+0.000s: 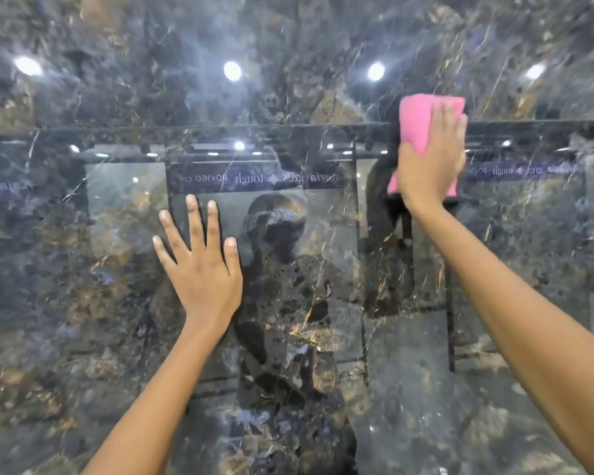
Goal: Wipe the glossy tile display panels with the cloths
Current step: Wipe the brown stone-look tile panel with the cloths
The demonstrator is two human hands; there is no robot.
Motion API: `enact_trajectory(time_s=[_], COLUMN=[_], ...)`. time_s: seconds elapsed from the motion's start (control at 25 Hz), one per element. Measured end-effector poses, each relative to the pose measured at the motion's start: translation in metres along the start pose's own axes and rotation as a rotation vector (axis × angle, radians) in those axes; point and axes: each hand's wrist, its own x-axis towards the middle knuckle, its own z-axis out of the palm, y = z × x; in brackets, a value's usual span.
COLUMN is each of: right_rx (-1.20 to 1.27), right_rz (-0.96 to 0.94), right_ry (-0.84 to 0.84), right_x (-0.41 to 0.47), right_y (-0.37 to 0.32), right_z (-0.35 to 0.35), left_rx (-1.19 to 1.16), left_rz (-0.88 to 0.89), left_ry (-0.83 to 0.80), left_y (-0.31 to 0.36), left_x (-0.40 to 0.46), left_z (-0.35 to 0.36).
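Note:
A dark glossy marble-pattern tile panel (83,303) fills the whole view and mirrors ceiling lights and a person. My right hand (432,159) lies flat, fingers straight, pressing a pink cloth (417,121) against the panel at the upper right. The cloth shows above and below the hand. My left hand (203,265) rests on the panel at centre left with its fingers spread and nothing in it.
Reflected in the gloss are several round ceiling lights (233,70), a banner with mirrored lettering (254,178) and other display racks. A dark horizontal line (186,127) crosses the panel at cloth height.

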Motion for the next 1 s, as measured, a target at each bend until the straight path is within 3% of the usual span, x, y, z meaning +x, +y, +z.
enact_trajectory(time_s=[0.04,0.08,0.2,0.24,0.28,0.32,0.36,0.44,0.48,0.52,0.56,0.64,0.8,0.84,0.88,0.92,1.0], right_rx=[-0.028,-0.037,-0.093,-0.166,-0.212,-0.198,-0.14,-0.014,-0.013,-0.03,-0.039,-0.023,-0.242,-0.266,-0.246,-0.194,-0.073], right_rz=[-0.039,-0.204,-1.136,-1.372,-1.483,-1.445,-1.254,-0.675,-0.46,-0.367,-0.407,-0.663,-1.591,-1.691,-1.666,-1.503,-0.985], right_ry=[-0.026,-0.08,-0.407,-0.532,-0.589,-0.558,-0.456,-0.188,-0.094,-0.043,-0.046,-0.206,-0.757,-0.795,-0.749,-0.639,-0.375], right_x=[-0.001,-0.013,-0.099,-0.112,-0.106,-0.087,-0.062,-0.002,0.015,0.017,0.004,-0.06,-0.203,-0.203,-0.188,-0.164,-0.109], right_y=[-0.02,-0.032,-0.022,-0.01,0.004,0.015,0.025,0.04,0.046,0.051,0.057,0.076,0.127,0.128,0.124,0.118,0.106], right_z=[0.006,0.016,0.038,0.033,0.027,0.021,0.016,-0.002,-0.01,-0.012,-0.01,-0.007,-0.018,-0.02,-0.019,-0.017,-0.017], left_rx=[-0.004,-0.011,-0.008,-0.014,-0.023,-0.03,-0.032,-0.029,-0.028,-0.029,-0.034,-0.048,-0.066,-0.068,-0.072,-0.076,-0.088], left_rz=[-0.003,-0.006,0.013,0.018,0.026,0.03,0.03,0.017,0.012,0.008,0.003,-0.017,-0.017,-0.003,0.005,0.004,-0.022], left_ry=[-0.001,0.0,0.005,0.007,0.008,0.01,0.013,0.02,0.019,0.014,0.008,-0.008,-0.04,-0.048,-0.058,-0.066,-0.09], left_y=[0.0,-0.001,-0.003,-0.004,-0.005,-0.005,-0.005,-0.003,-0.002,-0.002,-0.001,0.002,0.005,0.005,0.004,0.004,0.012], left_x=[0.001,0.0,0.0,0.001,0.001,-0.001,-0.002,-0.005,-0.006,-0.006,-0.006,-0.009,-0.04,-0.051,-0.064,-0.077,-0.106], left_z=[-0.001,-0.002,0.0,0.0,0.0,-0.001,-0.001,0.0,-0.001,-0.001,-0.002,-0.003,0.0,0.001,0.002,0.002,0.003])
